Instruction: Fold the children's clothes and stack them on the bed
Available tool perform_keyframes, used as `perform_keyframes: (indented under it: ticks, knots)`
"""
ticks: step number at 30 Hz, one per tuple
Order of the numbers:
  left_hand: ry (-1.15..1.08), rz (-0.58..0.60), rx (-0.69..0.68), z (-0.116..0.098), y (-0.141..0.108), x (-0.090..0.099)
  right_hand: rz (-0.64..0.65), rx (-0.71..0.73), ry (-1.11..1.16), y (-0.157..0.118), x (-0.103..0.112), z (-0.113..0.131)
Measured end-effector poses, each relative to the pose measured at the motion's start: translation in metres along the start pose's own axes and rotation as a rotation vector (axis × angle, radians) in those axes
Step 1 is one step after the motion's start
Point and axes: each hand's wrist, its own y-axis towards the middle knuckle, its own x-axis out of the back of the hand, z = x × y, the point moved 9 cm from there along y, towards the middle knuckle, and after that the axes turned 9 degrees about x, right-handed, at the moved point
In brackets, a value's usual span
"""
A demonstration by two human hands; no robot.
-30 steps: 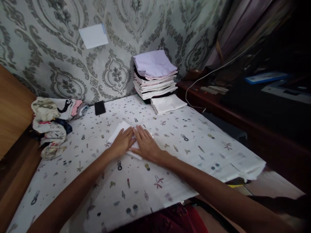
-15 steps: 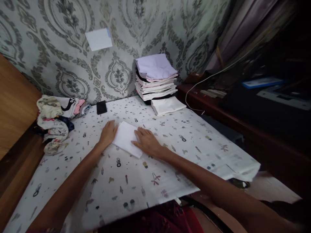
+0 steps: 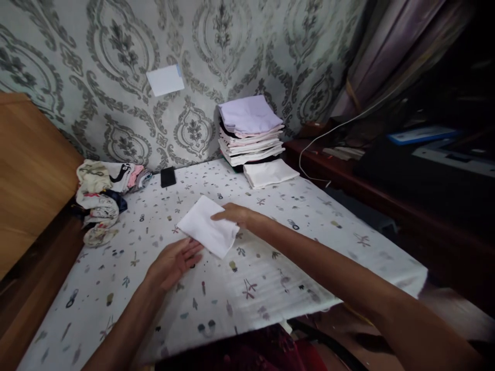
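Observation:
A folded white cloth (image 3: 209, 226) is over the middle of the patterned table cover, its right side slightly raised. My right hand (image 3: 234, 214) grips its right edge, thumb on top and fingers hidden beneath. At the near left edge of the cloth is my left hand (image 3: 176, 263), palm turned partly up, fingers extended with the tips close to or just under the edge. Whether those fingertips touch the cloth I cannot tell.
A tall stack of folded clothes (image 3: 251, 134) stands by the wall, a folded white cloth (image 3: 270, 172) before it. Rumpled clothes (image 3: 98, 203) lie at the left, beside a black phone-like object (image 3: 167, 177). A white cable (image 3: 336, 126) hangs over the dark furniture at right.
My left hand has moved from the cloth's far left side to its near edge and turned palm up. My right hand, earlier flat on top, now grips the right edge.

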Motion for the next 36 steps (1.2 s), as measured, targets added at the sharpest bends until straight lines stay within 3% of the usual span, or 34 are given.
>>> perform_keyframes:
  ticks: [3, 6, 11, 14, 19, 22, 28, 33, 36]
  knots:
    - [0.035, 0.086, 0.088, 0.016, 0.001, -0.028, 0.075, -0.008, 0.447, -0.022, -0.02, -0.011]
    - [-0.039, 0.095, 0.147, 0.029, 0.002, -0.048, 0.129, 0.015, 0.697, -0.049, -0.027, -0.021]
    - [-0.113, 0.082, 0.108, 0.03, 0.004, -0.072, 0.092, 0.086, 0.993, -0.085, -0.014, -0.036]
    - [-0.034, 0.181, 0.113, 0.025, 0.009, -0.094, 0.074, 0.171, 1.172, -0.099, -0.003, -0.036]
    - [0.139, 0.356, 0.131, 0.02, 0.025, -0.13, 0.044, 0.079, 1.149, -0.114, 0.018, -0.044]
    - [0.218, 0.375, 0.101, 0.022, 0.043, -0.136, -0.108, 0.143, 1.068, -0.117, 0.054, -0.043]
    - [0.338, 0.522, 0.112, 0.035, 0.063, -0.129, -0.551, 0.412, 0.903, -0.104, 0.159, -0.024]
    - [0.25, 0.616, 0.134, 0.037, 0.062, -0.13, -0.667, 0.53, 0.807, -0.064, 0.23, 0.019]
    - [0.218, 0.646, 0.151, 0.039, 0.063, -0.132, -0.813, 0.53, 0.716, -0.041, 0.261, 0.029]
